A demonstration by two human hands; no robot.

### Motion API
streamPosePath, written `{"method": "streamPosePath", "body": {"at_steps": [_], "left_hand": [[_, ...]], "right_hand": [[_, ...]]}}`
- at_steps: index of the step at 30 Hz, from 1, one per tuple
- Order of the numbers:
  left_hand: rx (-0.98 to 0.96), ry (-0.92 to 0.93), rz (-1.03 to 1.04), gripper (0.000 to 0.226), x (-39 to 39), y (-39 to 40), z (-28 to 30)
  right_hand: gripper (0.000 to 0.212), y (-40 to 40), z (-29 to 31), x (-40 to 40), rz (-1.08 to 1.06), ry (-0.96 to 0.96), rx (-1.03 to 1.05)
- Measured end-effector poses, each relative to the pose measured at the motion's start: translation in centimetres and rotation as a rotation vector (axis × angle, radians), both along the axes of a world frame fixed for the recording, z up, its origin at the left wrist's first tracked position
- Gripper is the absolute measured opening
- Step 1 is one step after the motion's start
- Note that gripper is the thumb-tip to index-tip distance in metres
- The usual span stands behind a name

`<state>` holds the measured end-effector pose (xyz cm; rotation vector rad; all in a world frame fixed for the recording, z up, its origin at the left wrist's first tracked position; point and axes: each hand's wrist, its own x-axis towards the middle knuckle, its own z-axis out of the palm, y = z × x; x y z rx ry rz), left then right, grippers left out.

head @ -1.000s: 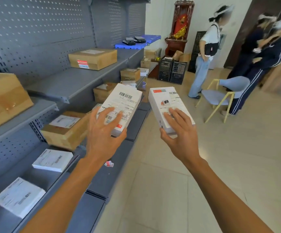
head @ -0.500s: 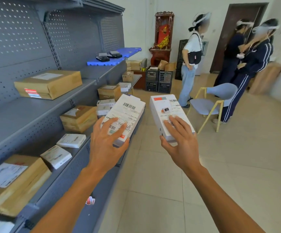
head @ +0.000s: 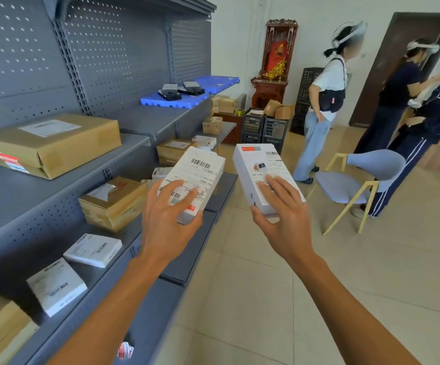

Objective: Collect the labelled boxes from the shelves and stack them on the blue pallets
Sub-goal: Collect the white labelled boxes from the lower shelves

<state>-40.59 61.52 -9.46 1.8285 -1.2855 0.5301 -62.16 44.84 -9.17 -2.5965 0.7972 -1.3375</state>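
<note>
A white labelled box (head: 195, 180) is being gripped by the left hand (head: 170, 219) and another (head: 265, 175) by the right hand (head: 283, 219), best carried level toward the blue pallet (head: 187, 94) at eleven o'clock.

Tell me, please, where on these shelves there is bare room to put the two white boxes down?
The middle shelf is bare between the large cardboard box and the blue pallet. The lower shelf is crowded: a taped carton and two flat white parcels leave only narrow gaps. Both hands are full.
</note>
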Motion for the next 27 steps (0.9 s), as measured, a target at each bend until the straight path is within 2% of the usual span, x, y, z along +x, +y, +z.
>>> {"method": "streamPosePath", "body": {"at_steps": [10,16,27], "left_hand": [[0.01,0.027,-0.067,0.052,8.9,-14.8,1.6],[-0.005,0.033,-0.185,0.058,11.4,-24.3,1.4],[0.037,-0.028,-0.196,0.054,13.0,-45.5,1.5]], "right_hand": [[0.054,-12.7,2.0,8.9,-0.067,-0.034,-0.015],[0.055,-21.0,1.4,9.8,-0.142,0.01,-0.018],[0.054,-41.1,0.6,10.6,-0.245,-0.03,-0.007]]}}
